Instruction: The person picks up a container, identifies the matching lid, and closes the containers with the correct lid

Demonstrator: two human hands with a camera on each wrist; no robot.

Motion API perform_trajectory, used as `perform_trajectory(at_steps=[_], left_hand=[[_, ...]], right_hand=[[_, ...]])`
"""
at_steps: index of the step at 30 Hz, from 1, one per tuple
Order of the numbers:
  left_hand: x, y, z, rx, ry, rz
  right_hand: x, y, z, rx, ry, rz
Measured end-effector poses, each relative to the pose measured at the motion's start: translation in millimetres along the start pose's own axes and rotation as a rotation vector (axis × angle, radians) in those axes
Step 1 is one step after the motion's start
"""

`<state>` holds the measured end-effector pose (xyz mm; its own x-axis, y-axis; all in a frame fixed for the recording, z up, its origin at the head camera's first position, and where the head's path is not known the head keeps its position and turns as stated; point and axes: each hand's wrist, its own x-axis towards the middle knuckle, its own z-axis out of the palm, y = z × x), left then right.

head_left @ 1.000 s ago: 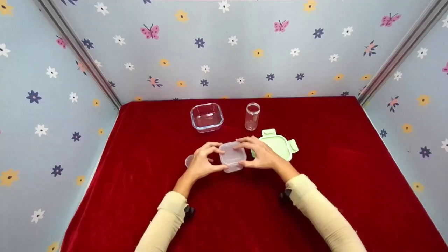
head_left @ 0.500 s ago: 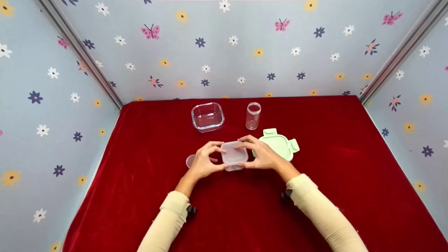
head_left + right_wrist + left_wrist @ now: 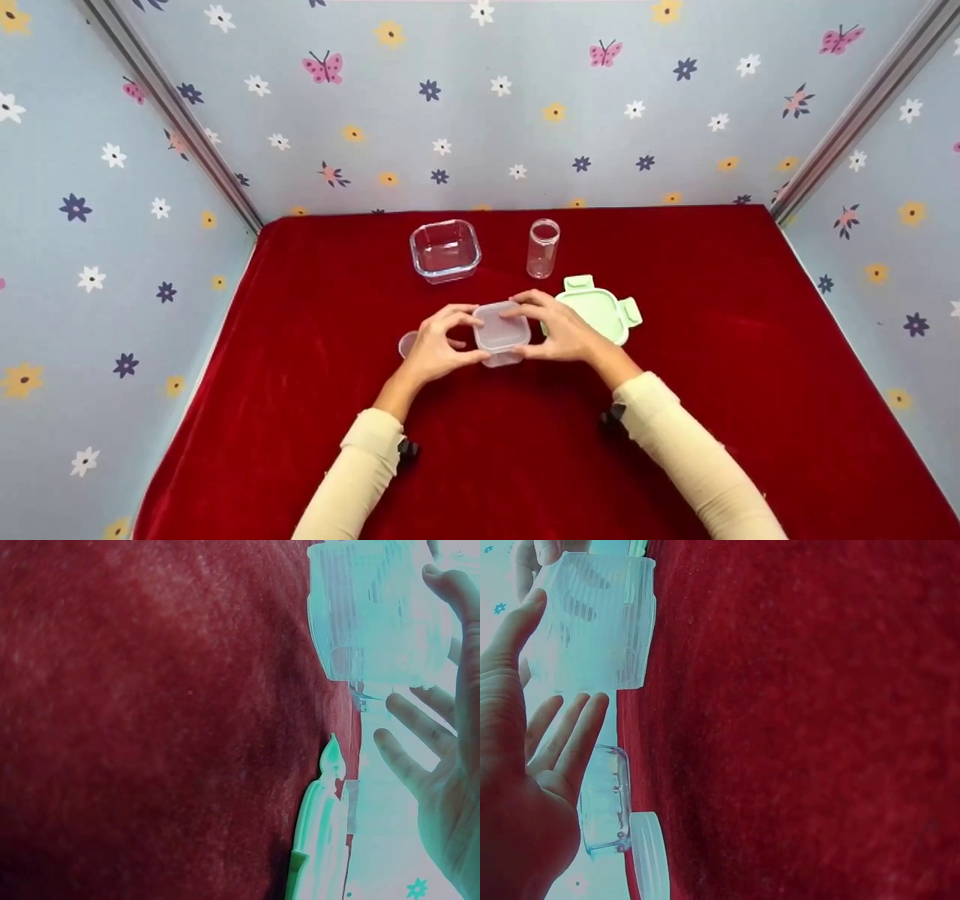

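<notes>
A small square container [image 3: 504,360] of translucent plastic stands on the red cloth in the middle, its frosted lid [image 3: 501,328] on top. My left hand [image 3: 436,346] holds its left side, with the thumb at the near corner and a finger at the lid's edge. From the other side my right hand [image 3: 559,330] grips it, thumb near the front right corner and fingertips over the lid. Both wrist views show the ribbed container wall [image 3: 600,622] between thumb and fingers. A round clear lid [image 3: 407,343] lies left of it, partly hidden behind the left hand.
A green clip lid [image 3: 596,313] lies just right of the right hand, partly covered by it. Farther back are a square glass container [image 3: 445,253] and a tall clear jar [image 3: 542,251], both uncovered. Patterned walls [image 3: 495,127] enclose the red-covered table [image 3: 712,360].
Both hands keep their hold and stay almost in place. A little less of the container's front wall shows below the frosted lid than a second ago. Other things have not moved.
</notes>
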<state>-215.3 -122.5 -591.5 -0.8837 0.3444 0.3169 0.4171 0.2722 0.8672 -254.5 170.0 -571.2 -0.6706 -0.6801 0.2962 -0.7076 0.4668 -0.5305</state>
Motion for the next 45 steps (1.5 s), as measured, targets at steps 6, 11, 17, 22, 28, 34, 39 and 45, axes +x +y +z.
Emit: perform_trajectory(at_steps=[6, 11, 17, 22, 28, 34, 39, 45], left_hand=[[-0.2, 0.9, -0.4, 0.036, -0.001, 0.014], [0.0, -1.6, 2.2, 0.02, -0.003, 0.023], [0.4, -3.0, 4.2, -0.018, 0.009, 0.019], [0.4, -3.0, 3.0, -0.033, 0.005, 0.019], [-1.7, -3.1, 1.0, -0.025, -0.017, -0.019], [-1.9, -2.0, 0.7, -0.008, -0.013, -0.014], [-2.5, -2.5, 0.8, 0.003, -0.012, -0.007], [-1.7, -0.9, -0.4, 0.011, -0.02, -0.025]], right_hand=[[0.4, -1.6, -1.7, 0.001, -0.005, 0.018], [0.7, -2.0, -1.5, 0.003, -0.001, 0.025], [-0.9, -2.1, -1.5, -0.002, 0.006, 0.018], [-1.2, -0.9, -1.0, -0.006, 0.007, 0.027], [-1.3, 0.3, 1.8, -0.014, -0.007, 0.029], [-1.3, 0.4, 1.7, -0.018, -0.01, 0.031], [-1.5, 0.4, 2.7, 0.001, -0.031, 0.062], [-3.4, 0.9, 2.3, 0.009, -0.026, 0.056]])
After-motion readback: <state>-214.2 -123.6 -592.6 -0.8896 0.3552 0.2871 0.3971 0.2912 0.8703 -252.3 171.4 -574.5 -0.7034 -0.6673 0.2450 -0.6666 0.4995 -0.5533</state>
